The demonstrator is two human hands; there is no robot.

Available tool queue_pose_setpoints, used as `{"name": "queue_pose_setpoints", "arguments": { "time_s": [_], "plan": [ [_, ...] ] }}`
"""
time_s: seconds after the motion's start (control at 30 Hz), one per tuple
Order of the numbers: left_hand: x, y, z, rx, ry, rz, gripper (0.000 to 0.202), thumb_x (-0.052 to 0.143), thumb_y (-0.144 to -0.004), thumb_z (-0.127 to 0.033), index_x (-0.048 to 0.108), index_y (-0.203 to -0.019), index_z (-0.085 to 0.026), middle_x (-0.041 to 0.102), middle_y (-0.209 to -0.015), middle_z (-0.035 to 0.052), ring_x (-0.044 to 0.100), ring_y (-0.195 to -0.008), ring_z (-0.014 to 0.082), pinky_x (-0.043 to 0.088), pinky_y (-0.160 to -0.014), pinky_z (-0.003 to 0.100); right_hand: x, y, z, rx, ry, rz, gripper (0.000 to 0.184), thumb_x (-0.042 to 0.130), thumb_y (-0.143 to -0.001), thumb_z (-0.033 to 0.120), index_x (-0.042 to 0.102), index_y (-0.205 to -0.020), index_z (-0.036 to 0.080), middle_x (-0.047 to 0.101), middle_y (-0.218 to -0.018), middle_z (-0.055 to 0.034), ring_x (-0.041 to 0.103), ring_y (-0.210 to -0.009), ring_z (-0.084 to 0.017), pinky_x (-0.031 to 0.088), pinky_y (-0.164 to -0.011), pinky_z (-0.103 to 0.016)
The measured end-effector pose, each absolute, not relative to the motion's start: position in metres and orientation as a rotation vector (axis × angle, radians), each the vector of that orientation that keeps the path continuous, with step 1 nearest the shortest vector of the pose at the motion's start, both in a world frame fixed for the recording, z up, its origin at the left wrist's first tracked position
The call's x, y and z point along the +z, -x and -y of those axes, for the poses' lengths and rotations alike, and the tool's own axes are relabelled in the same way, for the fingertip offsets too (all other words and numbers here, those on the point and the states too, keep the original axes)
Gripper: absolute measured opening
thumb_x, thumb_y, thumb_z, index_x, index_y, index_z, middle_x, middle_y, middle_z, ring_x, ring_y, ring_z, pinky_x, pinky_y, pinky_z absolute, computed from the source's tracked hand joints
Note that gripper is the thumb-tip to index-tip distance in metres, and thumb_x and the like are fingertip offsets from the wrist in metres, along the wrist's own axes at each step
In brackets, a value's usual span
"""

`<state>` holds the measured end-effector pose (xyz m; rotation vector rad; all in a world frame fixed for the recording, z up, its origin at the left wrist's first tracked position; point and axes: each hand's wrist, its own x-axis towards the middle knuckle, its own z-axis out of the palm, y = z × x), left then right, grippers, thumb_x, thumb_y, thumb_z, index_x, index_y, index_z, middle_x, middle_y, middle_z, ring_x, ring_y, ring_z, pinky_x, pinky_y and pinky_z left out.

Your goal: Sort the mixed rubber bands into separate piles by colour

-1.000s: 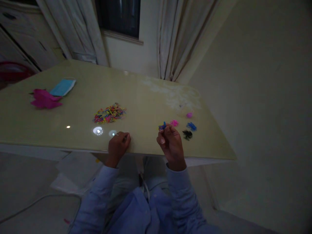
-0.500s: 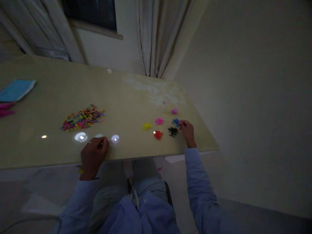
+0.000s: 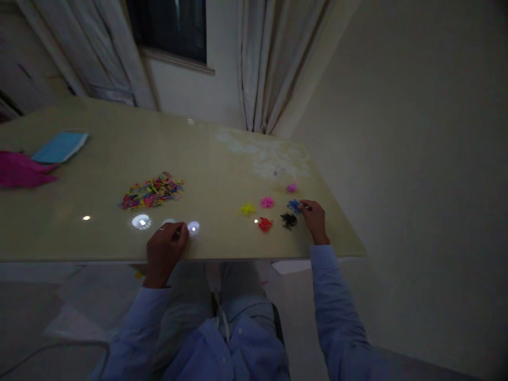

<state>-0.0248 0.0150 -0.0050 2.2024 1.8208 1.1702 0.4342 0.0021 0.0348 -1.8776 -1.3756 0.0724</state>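
Small rubber bands lie on the table in a mixed-colour heap (image 3: 153, 191) at left and in single-colour clusters at right. My right hand (image 3: 313, 217) is closed in a pinch at the edge of the blue rubber bands (image 3: 293, 206), its fingertips touching them. Just below that cluster lie the black rubber bands (image 3: 289, 220). Red (image 3: 265, 225), pink (image 3: 267, 202) and yellow rubber bands (image 3: 247, 210) form separate clusters further left. Near the front table edge my left hand (image 3: 166, 248) rests curled shut, its fingertips pressed together; whatever they may hold is hidden.
A blue face mask (image 3: 61, 147) and a bright pink item (image 3: 24, 170) lie at the far left of the glossy table (image 3: 214, 174). A small purple-pink object (image 3: 291, 188) sits behind the blue cluster. Curtains (image 3: 262, 63) and a wall bound the back and right.
The camera view has shifted left, so everything appears further right and more of the pink item shows. My right hand stays at the blue rubber bands; my left hand stays curled near the edge.
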Motion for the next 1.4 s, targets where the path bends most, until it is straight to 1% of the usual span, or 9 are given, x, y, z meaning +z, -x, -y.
{"name": "queue_pose_setpoints", "arguments": {
  "time_s": [0.17,0.33,0.47,0.6,0.7,0.77,0.93,1.1,1.4],
  "plan": [
    [-0.004,0.022,-0.015,1.151,-2.204,-1.801,0.029,0.048,-0.090,-0.037,0.068,-0.084,-0.017,0.068,-0.079,0.0064,0.061,-0.069,0.0179,0.043,-0.065,0.028,0.049,-0.382,0.011,0.112,1.701,1.425,0.032,0.060,-0.083,0.046,0.074,-0.090,0.018,0.069,-0.092,-0.0094,0.062,-0.077,-0.020,0.049,-0.073,-0.035],
    [-0.001,0.022,-0.015,1.156,-2.035,-1.688,0.027,0.049,-0.089,-0.037,0.068,-0.088,-0.018,0.070,-0.085,0.0065,0.063,-0.075,0.0176,0.047,-0.071,0.029,0.047,-0.286,0.024,0.550,1.436,1.609,0.020,0.064,-0.085,0.040,0.074,-0.092,0.023,0.070,-0.089,-0.0061,0.063,-0.076,-0.019,0.048,-0.066,-0.031],
    [0.004,0.040,-0.024,1.204,-1.771,-1.587,0.031,0.053,-0.084,-0.040,0.068,-0.099,-0.018,0.069,-0.087,0.0051,0.061,-0.068,0.0147,0.050,-0.067,0.027,0.029,-0.230,0.025,0.824,1.246,1.737,0.016,0.065,-0.085,0.036,0.075,-0.094,0.028,0.069,-0.085,-0.0042,0.063,-0.074,-0.019,0.048,-0.065,-0.031],
    [0.011,0.080,-0.046,1.204,-1.861,-1.757,0.030,0.054,-0.082,-0.034,0.067,-0.103,-0.018,0.067,-0.089,0.0048,0.055,-0.061,0.0130,0.050,-0.070,0.029,0.014,-0.217,0.022,0.769,1.296,1.688,0.015,0.063,-0.086,0.036,0.074,-0.091,0.026,0.070,-0.085,-0.0049,0.063,-0.075,-0.020,0.050,-0.067,-0.033],
    [0.015,0.114,-0.069,1.051,-2.053,-1.915,0.030,0.055,-0.081,-0.029,0.068,-0.106,-0.019,0.065,-0.102,0.0086,0.059,-0.077,0.0181,0.050,-0.081,0.034,0.010,-0.222,0.021,0.743,1.336,1.632,0.017,0.063,-0.086,0.037,0.073,-0.091,0.024,0.070,-0.087,-0.0056,0.064,-0.078,-0.020,0.050,-0.068,-0.033],
    [0.017,0.132,-0.083,0.874,-2.124,-1.975,0.031,0.054,-0.083,-0.030,0.069,-0.108,-0.020,0.061,-0.109,0.0106,0.060,-0.087,0.0209,0.050,-0.082,0.033,0.010,-0.225,0.021,0.743,1.346,1.625,0.018,0.062,-0.086,0.037,0.073,-0.091,0.023,0.070,-0.086,-0.0056,0.064,-0.078,-0.020,0.050,-0.068,-0.032],
    [0.030,0.150,-0.107,0.475,-2.198,-1.943,0.034,0.049,-0.090,-0.033,0.068,-0.117,-0.023,0.056,-0.112,0.0104,0.060,-0.089,0.0198,0.048,-0.081,0.030,0.009,-0.224,0.023,0.725,1.338,1.644,0.021,0.062,-0.087,0.037,0.072,-0.092,0.019,0.070,-0.087,-0.0066,0.065,-0.080,-0.019,0.051,-0.070,-0.030],
    [0.045,0.148,-0.116,0.261,-2.258,-1.853,0.030,0.049,-0.089,-0.028,0.071,-0.109,-0.024,0.054,-0.113,0.0090,0.058,-0.087,0.0180,0.045,-0.080,0.028,0.008,-0.221,0.025,0.660,1.332,1.702,0.020,0.059,-0.089,0.035,0.071,-0.092,0.019,0.069,-0.087,-0.0070,0.064,-0.079,-0.019,0.051,-0.070,-0.030],
    [0.042,0.144,-0.121,0.237,-2.314,-1.782,0.029,0.048,-0.087,-0.023,0.074,-0.099,-0.020,0.057,-0.104,0.0099,0.058,-0.086,0.0176,0.044,-0.078,0.026,0.003,-0.220,0.025,0.532,1.313,1.821,0.017,0.057,-0.092,0.030,0.069,-0.094,0.019,0.068,-0.087,-0.0067,0.064,-0.080,-0.019,0.051,-0.071,-0.030]
  ]
}}
